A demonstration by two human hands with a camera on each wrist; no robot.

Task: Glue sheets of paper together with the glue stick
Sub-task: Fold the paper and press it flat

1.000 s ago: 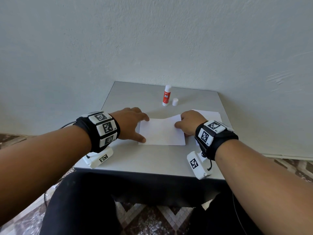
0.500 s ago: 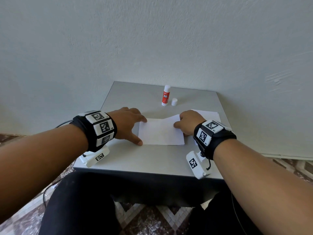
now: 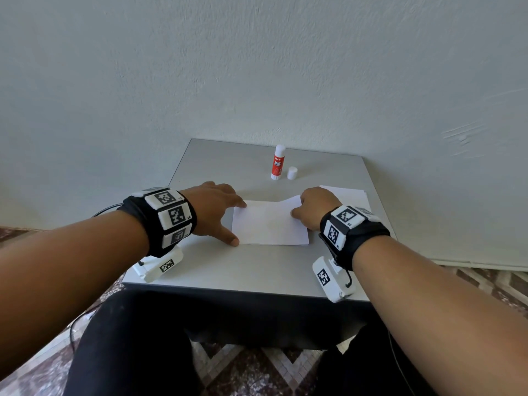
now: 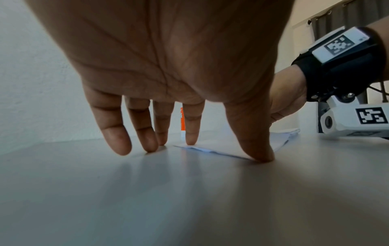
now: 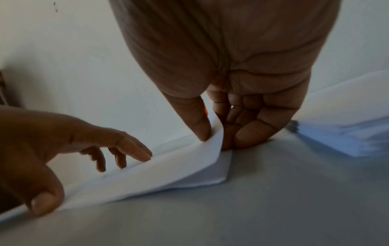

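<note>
Two white sheets (image 3: 268,224): right hand (image 3: 317,207) pinches upper's lifted edge, left hand (image 3: 217,210) presses flat.

Left hand (image 3: 213,208) lies spread with straight fingers; right hand (image 3: 315,207) pinches, fingers curled.

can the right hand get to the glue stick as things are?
Probably yes. The glue stick stands uncapped behind the sheet, nothing between it and the right hand. But that hand pinches the sheet's raised edge and must let go first.
</note>
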